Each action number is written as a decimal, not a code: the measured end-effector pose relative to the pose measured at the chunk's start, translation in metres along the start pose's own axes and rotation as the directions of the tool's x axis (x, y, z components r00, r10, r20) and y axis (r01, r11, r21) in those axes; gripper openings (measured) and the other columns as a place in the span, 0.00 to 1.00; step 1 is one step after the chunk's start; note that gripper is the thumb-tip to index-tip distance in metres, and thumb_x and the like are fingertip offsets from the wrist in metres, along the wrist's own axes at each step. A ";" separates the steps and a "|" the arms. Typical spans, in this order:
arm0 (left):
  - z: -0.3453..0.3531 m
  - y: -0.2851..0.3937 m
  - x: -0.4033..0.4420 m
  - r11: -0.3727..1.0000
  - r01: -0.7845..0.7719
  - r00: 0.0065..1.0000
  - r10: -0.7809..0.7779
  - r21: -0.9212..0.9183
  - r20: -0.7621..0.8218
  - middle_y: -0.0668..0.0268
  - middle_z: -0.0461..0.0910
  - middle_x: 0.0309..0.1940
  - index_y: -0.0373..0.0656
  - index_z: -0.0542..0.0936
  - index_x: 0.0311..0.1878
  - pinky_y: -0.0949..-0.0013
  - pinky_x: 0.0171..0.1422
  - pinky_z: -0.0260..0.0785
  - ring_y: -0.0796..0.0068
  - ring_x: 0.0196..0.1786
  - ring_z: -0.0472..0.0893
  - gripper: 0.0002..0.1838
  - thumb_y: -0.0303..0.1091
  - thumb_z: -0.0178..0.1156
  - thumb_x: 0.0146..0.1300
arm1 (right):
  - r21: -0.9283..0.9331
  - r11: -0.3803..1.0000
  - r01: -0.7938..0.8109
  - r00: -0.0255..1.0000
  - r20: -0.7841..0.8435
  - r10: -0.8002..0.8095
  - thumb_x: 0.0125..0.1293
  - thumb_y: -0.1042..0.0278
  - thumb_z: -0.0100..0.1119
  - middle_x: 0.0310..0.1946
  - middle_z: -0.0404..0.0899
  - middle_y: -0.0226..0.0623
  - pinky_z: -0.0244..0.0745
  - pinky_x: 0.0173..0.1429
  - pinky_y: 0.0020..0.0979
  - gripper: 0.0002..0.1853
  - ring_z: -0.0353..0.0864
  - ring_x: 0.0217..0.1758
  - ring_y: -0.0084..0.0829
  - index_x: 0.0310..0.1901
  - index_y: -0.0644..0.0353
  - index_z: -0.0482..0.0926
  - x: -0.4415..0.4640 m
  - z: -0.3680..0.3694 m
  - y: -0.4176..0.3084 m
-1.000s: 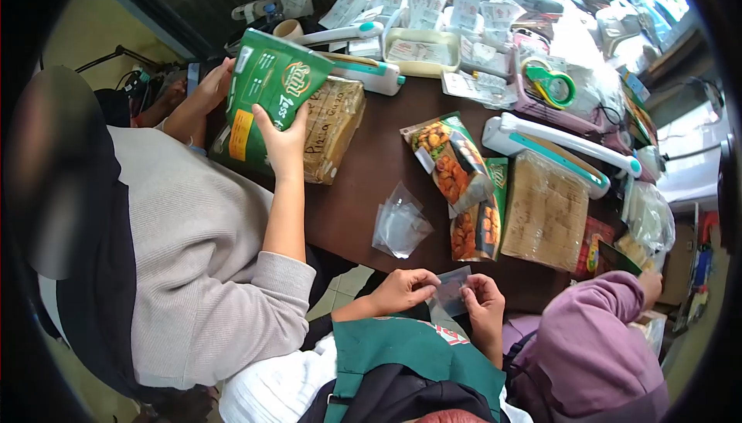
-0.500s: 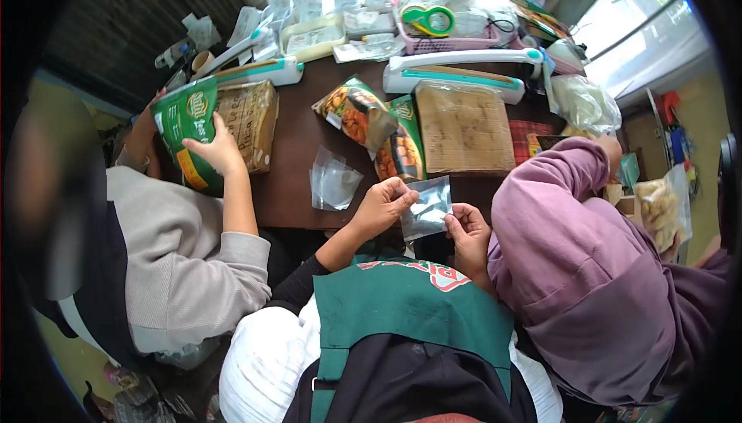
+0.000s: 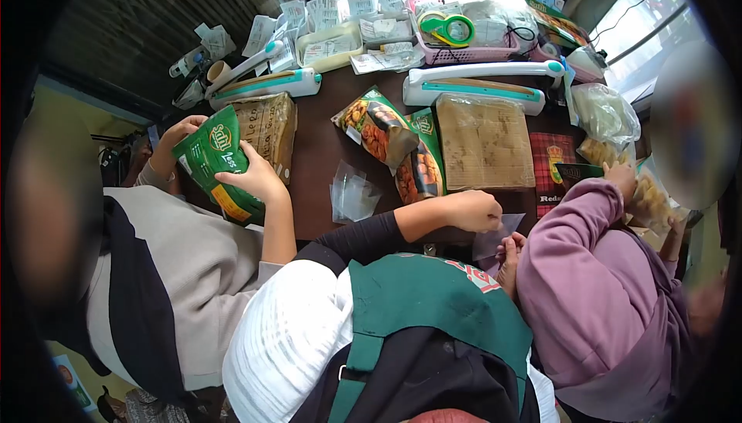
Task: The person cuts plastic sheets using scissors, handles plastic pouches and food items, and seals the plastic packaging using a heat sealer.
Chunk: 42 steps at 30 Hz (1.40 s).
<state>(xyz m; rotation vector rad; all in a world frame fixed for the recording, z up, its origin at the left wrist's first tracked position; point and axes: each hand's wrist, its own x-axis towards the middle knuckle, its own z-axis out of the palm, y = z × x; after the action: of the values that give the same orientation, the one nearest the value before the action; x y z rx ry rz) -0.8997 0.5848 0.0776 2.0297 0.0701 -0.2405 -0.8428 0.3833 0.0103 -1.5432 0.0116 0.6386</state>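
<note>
My left hand [image 3: 474,211] is closed at the top left of a small clear plastic bag [image 3: 486,248], its black-sleeved arm stretched across my front. My right hand [image 3: 510,259] pinches the bag's right side with thumb and fingers; the sleeve of the person on the right partly hides it. The bag hangs at the table's front edge, below a taped cardboard box [image 3: 485,143]. More clear plastic bags [image 3: 354,197] lie flat to the left. Two printed food pouches [image 3: 386,133] overlap beside the box.
On the left, a person holds a green pouch [image 3: 220,156] near another box [image 3: 267,129]. The person on the right handles a bag of pale food pieces [image 3: 653,199]. Behind are two heat sealers [image 3: 483,87], a tape dispenser [image 3: 456,30], a pink basket [image 3: 471,54] and a label tray [image 3: 328,46].
My left hand has moved right and turned over, close to my right hand. The clear bag has shifted right and tilted. The view has shifted slightly.
</note>
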 end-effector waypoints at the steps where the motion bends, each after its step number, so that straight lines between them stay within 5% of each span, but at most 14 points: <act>1: 0.006 -0.004 0.001 0.998 -0.048 0.997 0.050 0.034 -0.058 0.57 0.80 0.25 0.39 0.80 0.31 0.60 0.40 0.70 0.57 0.32 0.80 0.12 0.38 0.55 0.56 | 0.014 1.000 0.006 1.000 -0.025 -0.005 0.63 0.70 0.56 0.32 0.73 0.30 0.66 0.31 0.18 0.13 0.71 0.28 0.19 0.48 0.59 0.68 0.004 0.003 0.002; 8: 0.010 -0.018 -0.008 1.000 0.020 0.952 -0.016 0.010 -0.306 0.57 0.81 0.26 0.39 0.82 0.29 0.63 0.39 0.72 0.58 0.32 0.81 0.11 0.36 0.56 0.54 | 0.231 0.972 -0.034 0.997 0.080 0.016 0.62 0.76 0.55 0.36 0.76 0.32 0.69 0.31 0.18 0.15 0.76 0.32 0.20 0.50 0.62 0.68 0.013 0.033 -0.004; 10: 0.003 -0.020 -0.007 0.996 0.020 0.911 -0.052 -0.082 -0.410 0.58 0.81 0.23 0.36 0.81 0.28 0.67 0.33 0.71 0.69 0.27 0.81 0.10 0.35 0.59 0.53 | 0.323 0.942 -0.094 0.989 0.139 0.052 0.61 0.77 0.56 0.36 0.76 0.33 0.69 0.31 0.18 0.15 0.76 0.32 0.21 0.50 0.62 0.68 0.008 0.043 -0.015; 14: -0.033 -0.004 -0.017 0.960 0.127 0.884 -0.223 -0.248 -0.411 0.67 0.76 0.19 0.33 0.79 0.29 0.74 0.27 0.66 0.83 0.24 0.73 0.15 0.39 0.64 0.55 | 0.377 0.924 0.053 0.981 0.153 -0.119 0.57 0.80 0.61 0.31 0.77 0.33 0.69 0.31 0.18 0.15 0.75 0.28 0.20 0.45 0.64 0.71 -0.001 0.062 -0.039; 16: -0.034 -0.013 -0.014 0.920 0.033 0.877 -0.214 -0.391 -0.429 0.68 0.73 0.16 0.33 0.78 0.25 0.73 0.23 0.62 0.84 0.21 0.69 0.16 0.39 0.67 0.54 | 0.401 0.912 0.085 0.971 0.172 -0.166 0.58 0.79 0.61 0.28 0.78 0.33 0.67 0.30 0.17 0.12 0.74 0.27 0.20 0.43 0.65 0.71 -0.007 0.066 -0.048; 21: -0.037 -0.015 -0.012 0.836 -0.043 0.924 -0.176 -0.548 -0.340 0.71 0.77 0.23 0.37 0.81 0.34 0.78 0.28 0.66 0.85 0.24 0.72 0.14 0.40 0.56 0.64 | 0.454 0.882 0.130 0.965 0.147 -0.217 0.58 0.78 0.60 0.30 0.78 0.32 0.67 0.32 0.17 0.13 0.75 0.28 0.19 0.44 0.64 0.71 -0.008 0.060 -0.057; 24: -0.045 -0.008 -0.012 0.684 -0.029 0.941 -0.227 -0.729 -0.250 0.70 0.76 0.29 0.38 0.76 0.46 0.77 0.35 0.71 0.82 0.31 0.77 0.14 0.40 0.51 0.68 | 0.421 0.888 0.185 0.965 0.092 -0.244 0.59 0.78 0.61 0.30 0.78 0.32 0.68 0.33 0.18 0.13 0.75 0.29 0.18 0.44 0.63 0.70 -0.005 0.057 -0.053; 26: -0.045 -0.009 -0.012 0.719 -0.118 0.918 -0.183 -0.685 -0.351 0.67 0.76 0.32 0.39 0.71 0.48 0.75 0.37 0.72 0.79 0.34 0.77 0.12 0.37 0.53 0.67 | 0.403 0.891 0.210 0.966 0.056 -0.254 0.59 0.78 0.60 0.30 0.78 0.31 0.69 0.32 0.18 0.13 0.75 0.29 0.18 0.45 0.63 0.70 0.000 0.059 -0.054; 31: -0.038 -0.026 -0.003 0.696 -0.343 0.861 -0.035 -0.631 -0.507 0.62 0.76 0.35 0.43 0.62 0.39 0.73 0.38 0.74 0.76 0.38 0.78 0.12 0.25 0.57 0.62 | 0.335 0.895 0.294 0.947 0.024 -0.320 0.59 0.78 0.60 0.33 0.78 0.31 0.69 0.33 0.17 0.13 0.75 0.30 0.17 0.44 0.62 0.69 0.014 0.067 -0.054; 35: -0.033 -0.051 0.008 0.694 -0.446 0.781 -0.007 -0.565 -0.624 0.68 0.78 0.32 0.38 0.74 0.35 0.76 0.39 0.73 0.80 0.35 0.78 0.02 0.22 0.57 0.61 | 0.283 0.874 0.394 0.911 0.010 -0.413 0.60 0.80 0.58 0.35 0.77 0.30 0.68 0.35 0.15 0.10 0.73 0.31 0.15 0.41 0.61 0.70 0.038 0.080 -0.045; 38: -0.037 -0.071 0.015 0.750 -0.256 0.800 -0.189 -0.610 -0.569 0.69 0.78 0.33 0.38 0.75 0.42 0.77 0.40 0.72 0.82 0.36 0.77 0.07 0.22 0.57 0.60 | 0.134 0.890 0.436 0.894 0.042 -0.445 0.59 0.83 0.55 0.34 0.76 0.28 0.65 0.37 0.15 0.08 0.70 0.31 0.13 0.39 0.61 0.71 0.061 0.090 -0.040; 42: -0.047 -0.079 0.024 0.737 -0.317 0.733 -0.209 -0.597 -0.648 0.69 0.77 0.35 0.38 0.73 0.46 0.78 0.39 0.69 0.83 0.35 0.75 0.11 0.24 0.59 0.60 | -0.010 0.874 0.486 0.873 0.036 -0.486 0.57 0.84 0.53 0.32 0.74 0.27 0.65 0.37 0.17 0.09 0.70 0.31 0.14 0.37 0.61 0.73 0.084 0.112 -0.045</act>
<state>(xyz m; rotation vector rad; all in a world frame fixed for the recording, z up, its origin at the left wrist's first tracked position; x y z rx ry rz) -0.8816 0.6613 0.0236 1.2598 0.4914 0.5458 -0.7971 0.5224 0.0250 -1.4748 -0.3998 0.2591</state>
